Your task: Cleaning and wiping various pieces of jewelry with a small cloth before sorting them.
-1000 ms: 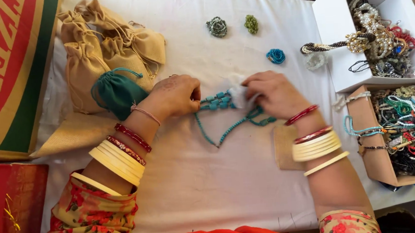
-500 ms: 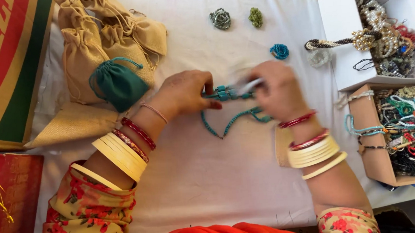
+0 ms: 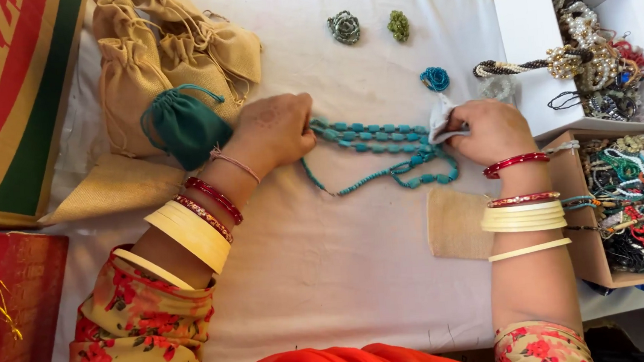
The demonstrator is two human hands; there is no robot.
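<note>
Turquoise bead necklace (image 3: 380,141), stretched flat across the middle of the white-covered table (image 3: 328,264). Left hand (image 3: 277,127), at 9 o'clock of the necklace, pinches its end strands. Right hand (image 3: 488,128), at 3 o'clock, presses a small white cloth (image 3: 440,120) against the beads, fingers closed on it. Green drawstring pouch (image 3: 184,126) and tan pouches (image 3: 169,52) lie at 10 o'clock; boxes of mixed bead jewellery (image 3: 624,182) stand at 3 o'clock.

Bare white cloth (image 3: 328,271) lies open below the turquoise necklace (image 3: 380,143). Burlap pouches (image 3: 155,56) crowd the left. Jewellery boxes (image 3: 524,46) wall the right.
</note>
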